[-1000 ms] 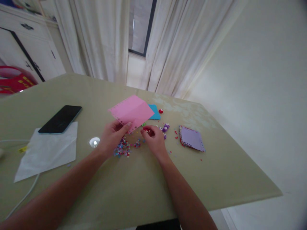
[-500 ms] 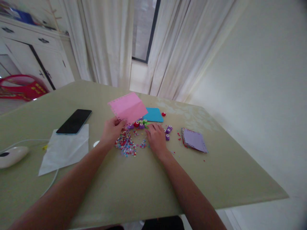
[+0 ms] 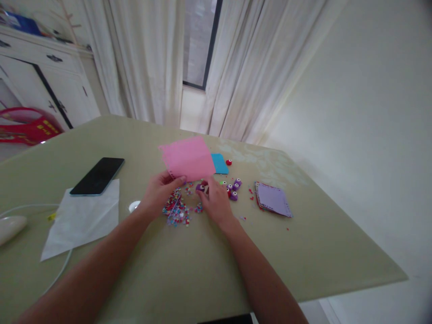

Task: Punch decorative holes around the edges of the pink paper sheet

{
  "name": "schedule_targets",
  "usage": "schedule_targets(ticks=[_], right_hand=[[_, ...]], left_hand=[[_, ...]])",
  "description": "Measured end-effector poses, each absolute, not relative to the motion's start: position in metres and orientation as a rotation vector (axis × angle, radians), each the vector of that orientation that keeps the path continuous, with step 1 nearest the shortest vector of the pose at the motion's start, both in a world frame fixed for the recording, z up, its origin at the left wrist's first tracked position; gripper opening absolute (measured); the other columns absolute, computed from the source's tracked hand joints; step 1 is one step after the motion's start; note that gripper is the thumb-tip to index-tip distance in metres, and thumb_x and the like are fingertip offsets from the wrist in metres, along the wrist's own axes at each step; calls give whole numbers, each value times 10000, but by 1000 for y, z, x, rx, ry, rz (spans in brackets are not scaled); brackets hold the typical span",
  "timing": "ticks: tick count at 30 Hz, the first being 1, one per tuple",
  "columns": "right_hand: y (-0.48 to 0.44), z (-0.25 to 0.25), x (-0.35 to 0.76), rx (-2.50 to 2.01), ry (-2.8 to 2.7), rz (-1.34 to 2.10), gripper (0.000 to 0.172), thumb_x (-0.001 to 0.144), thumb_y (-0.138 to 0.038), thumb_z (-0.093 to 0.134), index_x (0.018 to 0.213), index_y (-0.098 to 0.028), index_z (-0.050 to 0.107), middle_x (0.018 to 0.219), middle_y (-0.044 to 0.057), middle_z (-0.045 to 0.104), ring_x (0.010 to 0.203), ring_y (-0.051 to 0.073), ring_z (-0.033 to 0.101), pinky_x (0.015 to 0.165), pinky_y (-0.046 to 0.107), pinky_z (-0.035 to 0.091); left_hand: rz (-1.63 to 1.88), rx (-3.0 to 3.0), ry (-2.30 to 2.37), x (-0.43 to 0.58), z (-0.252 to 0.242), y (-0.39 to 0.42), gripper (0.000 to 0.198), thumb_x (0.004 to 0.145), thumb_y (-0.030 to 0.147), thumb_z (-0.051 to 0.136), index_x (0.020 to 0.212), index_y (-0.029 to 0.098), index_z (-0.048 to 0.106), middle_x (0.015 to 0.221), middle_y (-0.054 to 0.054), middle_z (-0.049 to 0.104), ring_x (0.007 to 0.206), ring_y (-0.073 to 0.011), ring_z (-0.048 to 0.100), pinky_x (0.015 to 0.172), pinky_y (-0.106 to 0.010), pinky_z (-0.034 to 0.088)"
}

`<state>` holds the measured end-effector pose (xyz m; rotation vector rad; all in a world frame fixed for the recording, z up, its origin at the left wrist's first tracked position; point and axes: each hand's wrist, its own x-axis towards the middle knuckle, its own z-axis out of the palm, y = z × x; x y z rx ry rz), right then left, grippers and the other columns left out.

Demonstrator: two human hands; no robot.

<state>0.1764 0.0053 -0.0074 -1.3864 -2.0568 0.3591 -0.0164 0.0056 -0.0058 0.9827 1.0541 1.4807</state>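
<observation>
My left hand pinches the near edge of a pink sheet with small holes along its side, holding it raised above the table. My right hand is curled beside it, with thumb and fingers closed around a small purple ball with eyes; part of the ball is hidden. Just right of that hand sit several more purple eyed balls, with red and green ones among them. Below the sheet lies a loose heap of tiny coloured beads. A blue card shows partly behind the sheet.
A lilac-topped stack of cards lies to the right, with tiny red bits near it. A lone red eyed ball sits farther back. On the left are a phone, white paper, a white mouse-shaped object and a cable.
The pink sheet has shifted right and flattened out in my left hand. Eyed balls near my right hand have moved right, and its fingers have closed on a purple one.
</observation>
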Motion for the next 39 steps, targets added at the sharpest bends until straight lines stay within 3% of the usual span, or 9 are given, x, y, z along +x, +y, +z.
schedule_targets(ticks=[4, 8, 13, 17, 34, 39], right_hand=[[-1, -9, 165, -1117, -1511, 1082, 443, 828, -416, 823, 1201, -215, 691, 1075, 59, 751, 697, 160, 645, 645, 294, 503], [-4, -11, 157, -1059, -1282, 1396, 375, 705, -410, 904, 1009, -221, 793, 924, 31, 772, 737, 180, 674, 645, 288, 516], [-3, -14, 155, -1054, -1006, 1467, 482, 575, -368, 982, 961, -205, 744, 895, 16, 776, 718, 157, 674, 686, 286, 535], [-5, -11, 153, -1026, -989, 1459, 523, 549, -378, 999, 948, -204, 710, 929, 16, 758, 747, 156, 683, 709, 291, 553], [-8, -7, 151, -1044, -1143, 1296, 483, 611, -431, 976, 948, -221, 701, 900, 24, 752, 736, 175, 663, 672, 295, 519], [-6, -7, 153, -1007, -1050, 1407, 380, 714, -521, 898, 844, -190, 764, 772, 6, 711, 678, 143, 589, 672, 287, 453]], left_hand=[[1448, 948, 1094, -14, -3, 2, 555, 594, 535, 981, 968, 170, 794, 955, -94, 829, 833, -241, 761, 787, -351, 618], [1436, 986, 1203, -13, 0, -2, 564, 620, 550, 957, 1015, 196, 765, 921, -64, 824, 772, -233, 755, 721, -335, 613], [1389, 1025, 1208, -4, 2, -9, 559, 670, 603, 922, 1010, 200, 738, 893, -63, 811, 760, -246, 754, 690, -340, 601], [1370, 1065, 1169, 2, 5, -14, 517, 697, 587, 915, 992, 198, 747, 916, -71, 815, 813, -259, 760, 780, -370, 619], [1395, 1090, 1200, 3, 5, -15, 499, 691, 604, 913, 991, 220, 804, 912, -77, 827, 882, -299, 769, 850, -418, 632], [1382, 1080, 1202, 3, 4, -14, 529, 648, 621, 935, 966, 218, 809, 909, -84, 828, 905, -306, 776, 845, -415, 635]])
